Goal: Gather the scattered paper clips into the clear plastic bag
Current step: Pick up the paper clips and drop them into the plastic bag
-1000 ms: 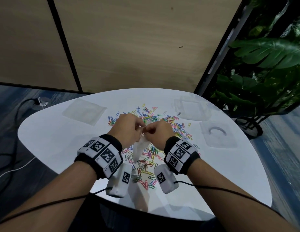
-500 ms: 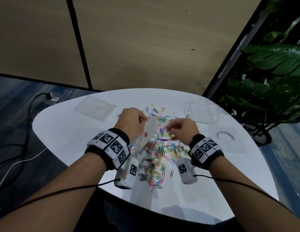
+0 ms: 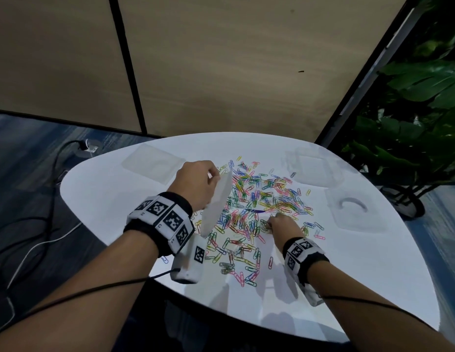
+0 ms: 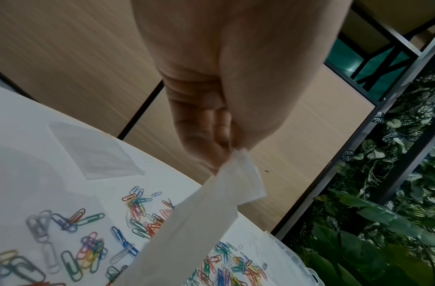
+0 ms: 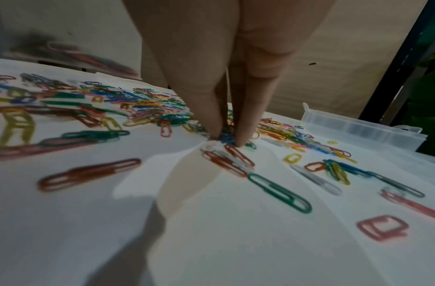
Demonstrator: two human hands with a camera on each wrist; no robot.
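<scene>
Left hand (image 3: pixel 199 181) pinches the clear plastic bag (image 3: pixel 216 204) by 1 corner. Right hand (image 3: pixel 282 223) fingers (image 5: pixel 245 133) closing on paper clips (image 3: pixel 259 199) beneath them; the bag mouth looks shut, so clips could spill.

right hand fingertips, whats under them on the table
Under the right hand, the fingertips press into a small cluster of paper clips, blue ones showing. Whatever lies directly beneath the pads is covered.

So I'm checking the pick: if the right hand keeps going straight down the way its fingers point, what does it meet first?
Probably the paper clips under its fingertips: the right hand already looks down among them on the white table.
</scene>
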